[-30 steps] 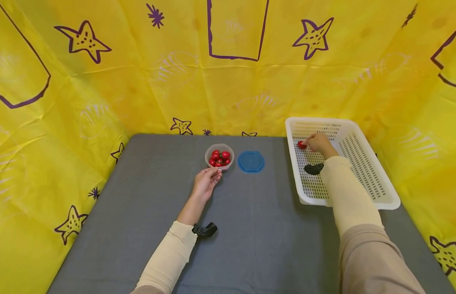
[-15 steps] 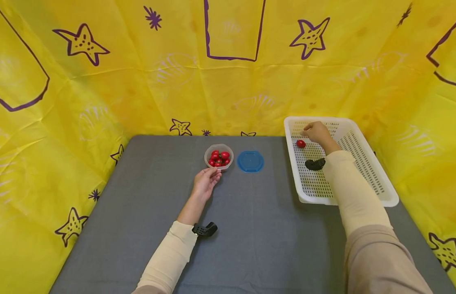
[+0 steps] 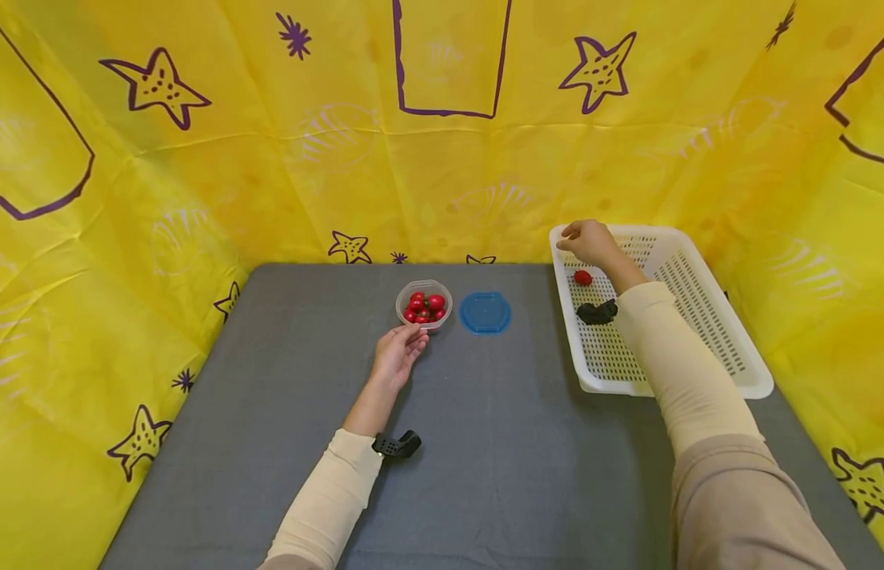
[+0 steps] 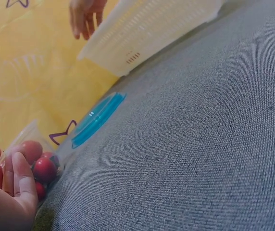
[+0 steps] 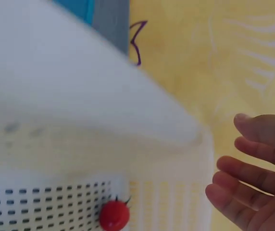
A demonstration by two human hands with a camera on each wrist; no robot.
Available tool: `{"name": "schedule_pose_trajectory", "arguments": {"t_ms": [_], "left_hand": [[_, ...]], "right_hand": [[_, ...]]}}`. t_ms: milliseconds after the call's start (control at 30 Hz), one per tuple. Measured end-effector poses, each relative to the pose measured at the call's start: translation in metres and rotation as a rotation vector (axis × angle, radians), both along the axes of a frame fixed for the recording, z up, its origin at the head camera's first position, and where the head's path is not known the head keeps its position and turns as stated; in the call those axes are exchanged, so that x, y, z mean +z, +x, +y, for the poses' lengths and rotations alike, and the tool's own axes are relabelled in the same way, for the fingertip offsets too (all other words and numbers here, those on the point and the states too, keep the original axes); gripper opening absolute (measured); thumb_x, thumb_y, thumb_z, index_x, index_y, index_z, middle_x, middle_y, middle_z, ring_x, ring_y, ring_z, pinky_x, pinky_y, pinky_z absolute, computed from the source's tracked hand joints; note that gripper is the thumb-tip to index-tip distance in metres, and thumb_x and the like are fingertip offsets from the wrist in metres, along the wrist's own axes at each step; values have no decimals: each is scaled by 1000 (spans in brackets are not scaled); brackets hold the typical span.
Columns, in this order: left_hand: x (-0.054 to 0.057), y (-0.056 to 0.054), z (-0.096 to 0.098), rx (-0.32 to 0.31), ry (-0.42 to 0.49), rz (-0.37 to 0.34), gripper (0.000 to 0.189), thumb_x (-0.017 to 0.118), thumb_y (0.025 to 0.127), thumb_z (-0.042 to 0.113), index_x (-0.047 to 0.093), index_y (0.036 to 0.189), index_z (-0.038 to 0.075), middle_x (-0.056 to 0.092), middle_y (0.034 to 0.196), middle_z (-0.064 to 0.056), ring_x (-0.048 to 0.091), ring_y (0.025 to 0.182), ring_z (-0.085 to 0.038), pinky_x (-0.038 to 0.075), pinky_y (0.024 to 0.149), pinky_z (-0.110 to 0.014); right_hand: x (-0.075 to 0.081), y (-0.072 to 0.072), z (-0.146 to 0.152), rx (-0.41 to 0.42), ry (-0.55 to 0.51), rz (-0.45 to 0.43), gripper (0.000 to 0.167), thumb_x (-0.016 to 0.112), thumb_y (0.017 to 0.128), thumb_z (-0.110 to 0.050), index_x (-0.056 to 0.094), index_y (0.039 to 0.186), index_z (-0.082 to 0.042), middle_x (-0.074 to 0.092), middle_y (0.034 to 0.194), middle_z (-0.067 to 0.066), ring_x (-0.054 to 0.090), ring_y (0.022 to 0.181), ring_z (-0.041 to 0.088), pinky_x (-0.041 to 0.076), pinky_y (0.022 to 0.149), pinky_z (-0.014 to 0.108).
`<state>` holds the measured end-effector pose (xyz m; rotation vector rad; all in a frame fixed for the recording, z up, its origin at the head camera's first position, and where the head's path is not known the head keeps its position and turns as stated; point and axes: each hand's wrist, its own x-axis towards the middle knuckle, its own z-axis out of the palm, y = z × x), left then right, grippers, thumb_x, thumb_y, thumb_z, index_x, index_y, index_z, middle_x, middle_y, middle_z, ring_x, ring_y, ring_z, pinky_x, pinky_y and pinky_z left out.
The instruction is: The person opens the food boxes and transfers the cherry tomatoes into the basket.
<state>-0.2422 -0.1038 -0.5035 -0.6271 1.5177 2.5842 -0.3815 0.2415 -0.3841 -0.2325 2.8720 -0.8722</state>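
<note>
white plastic basket (image 3: 613, 356) on the right of the grey table (image 3: 485, 443), and i can see one red tomato (image 3: 582, 278) lying inside near its far left corner; above that corner the person's right hand (image 3: 590, 241) hovers, fingers apart, holding nothing. the left hand (image 3: 395, 356) pinches the near rim of a clear tub (image 3: 424, 287) of small tomatoes (image 3: 436, 302), a blue lid (image 3: 485, 313) lying just beside it

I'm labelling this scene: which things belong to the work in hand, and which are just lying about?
Seemingly part of the work:
left hand, at the rim of the clear container
red tomatoes in that container
right hand, near the white basket
single tomato inside the basket

Seemingly just about:
blue lid, untouched on the table
yellow cloth behind
</note>
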Motion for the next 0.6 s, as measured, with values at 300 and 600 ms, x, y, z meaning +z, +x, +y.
{"name": "schedule_pose_trajectory", "arguments": {"t_ms": [300, 600], "left_hand": [[0, 0, -1, 11, 2, -3, 3, 56, 97, 8, 57, 96, 5, 68, 73, 3, 65, 67, -9, 54, 68, -18], [-2, -1, -3, 23, 1, 0, 4, 56, 98, 10, 55, 96, 6, 69, 71, 3, 65, 66, -8, 54, 67, -18]], "right_hand": [[9, 4, -32, 72, -13, 18, 41, 57, 98, -20, 53, 131, 5, 56, 128, 31, 54, 116, 43, 48, 95, 52], [14, 11, -68, 181, -4, 82, 37, 60, 96, -16, 57, 127, 5, 60, 124, 27, 56, 115, 40, 46, 99, 52]]}}
